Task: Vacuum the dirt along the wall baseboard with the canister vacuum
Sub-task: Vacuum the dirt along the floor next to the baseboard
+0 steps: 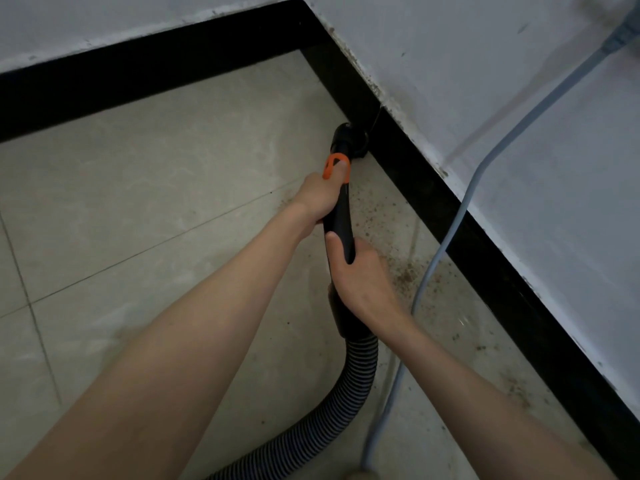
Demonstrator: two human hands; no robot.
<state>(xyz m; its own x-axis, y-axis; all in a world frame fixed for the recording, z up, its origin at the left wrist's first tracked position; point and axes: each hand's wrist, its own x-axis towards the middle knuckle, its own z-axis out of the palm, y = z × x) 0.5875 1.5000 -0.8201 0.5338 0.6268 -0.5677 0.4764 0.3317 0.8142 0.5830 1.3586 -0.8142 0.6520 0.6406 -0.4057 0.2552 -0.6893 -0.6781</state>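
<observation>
A black vacuum wand [341, 216] with an orange collar [334, 167] points away from me toward the right-hand black baseboard [460, 216]. Its black nozzle [349, 140] touches the floor right at the baseboard's foot. My left hand [320, 199] grips the wand just below the orange collar, thumb on the collar. My right hand [360, 275] grips the wand lower down, above the ribbed hose [346, 393]. Brown dirt specks [405, 271] lie scattered on the tile along the baseboard, beside and behind my right hand.
A grey cable [460, 216] hangs down the white wall [519, 109] and runs along the floor beside the hose. A second black baseboard [138, 71] runs along the far wall to the corner. Beige floor tiles [156, 202] spread to the left.
</observation>
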